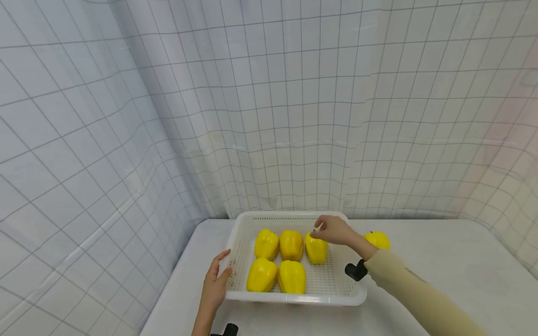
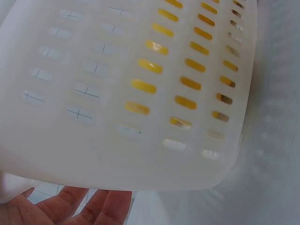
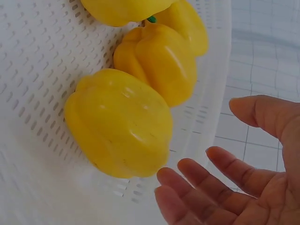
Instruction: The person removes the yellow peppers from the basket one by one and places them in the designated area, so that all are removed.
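Note:
A white perforated plastic basket [image 1: 336, 298] holds several yellow bell peppers, arranged in a back row and a front row. My left hand [image 1: 215, 284] grips the basket's left rim; in the left wrist view its fingers [image 2: 112, 206] show past the rim. Over the back row's right end is my right hand [image 1: 334, 229], fingers loosely bent and holding nothing. Directly below it lies the rightmost back pepper [image 1: 316, 250]. The right wrist view shows that hand's spread fingers [image 3: 234, 166] close beside the nearest pepper [image 3: 122, 126], with a gap between thumb and fingers.
Another yellow bell pepper [image 1: 378, 239] sits on the white table [image 1: 454, 266] right of the basket, partly behind the right forearm. Grid-patterned curtains [image 1: 286, 116] hang behind and beside the table. A black wrist camera mount [image 1: 356, 270] overlaps the basket's right rim.

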`<state>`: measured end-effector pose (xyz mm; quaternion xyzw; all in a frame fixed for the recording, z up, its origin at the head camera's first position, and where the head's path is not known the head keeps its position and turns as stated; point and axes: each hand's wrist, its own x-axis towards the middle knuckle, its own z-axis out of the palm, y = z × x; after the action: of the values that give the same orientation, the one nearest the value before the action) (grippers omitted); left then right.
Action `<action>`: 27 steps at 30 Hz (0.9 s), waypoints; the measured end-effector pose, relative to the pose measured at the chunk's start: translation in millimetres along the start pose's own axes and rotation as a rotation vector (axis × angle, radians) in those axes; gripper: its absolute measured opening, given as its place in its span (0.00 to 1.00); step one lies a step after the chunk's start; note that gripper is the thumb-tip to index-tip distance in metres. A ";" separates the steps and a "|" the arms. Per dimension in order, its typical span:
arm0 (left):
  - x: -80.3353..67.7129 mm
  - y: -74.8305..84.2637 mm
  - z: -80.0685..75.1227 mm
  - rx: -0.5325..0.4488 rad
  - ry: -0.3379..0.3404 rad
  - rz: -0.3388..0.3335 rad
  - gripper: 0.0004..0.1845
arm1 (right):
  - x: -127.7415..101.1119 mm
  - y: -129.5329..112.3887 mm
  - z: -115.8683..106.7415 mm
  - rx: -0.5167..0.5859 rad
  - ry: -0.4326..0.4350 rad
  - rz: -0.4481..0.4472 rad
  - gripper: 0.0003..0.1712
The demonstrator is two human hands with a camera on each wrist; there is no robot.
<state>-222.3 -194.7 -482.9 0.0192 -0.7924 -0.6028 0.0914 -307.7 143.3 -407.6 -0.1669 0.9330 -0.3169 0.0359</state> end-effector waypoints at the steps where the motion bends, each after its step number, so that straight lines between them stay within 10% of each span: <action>1: 0.0 -0.3 0.0 -0.004 -0.002 0.003 0.24 | 1.3 0.3 1.7 -0.006 -0.017 0.020 0.22; 27: -0.8 0.7 0.5 0.009 -0.002 0.001 0.24 | 15.3 0.0 34.7 -0.125 -0.201 0.312 0.53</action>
<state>-221.5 -193.9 -482.4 0.0184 -0.7953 -0.5991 0.0908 -316.2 118.1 -434.7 -0.0530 0.9571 -0.2308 0.1672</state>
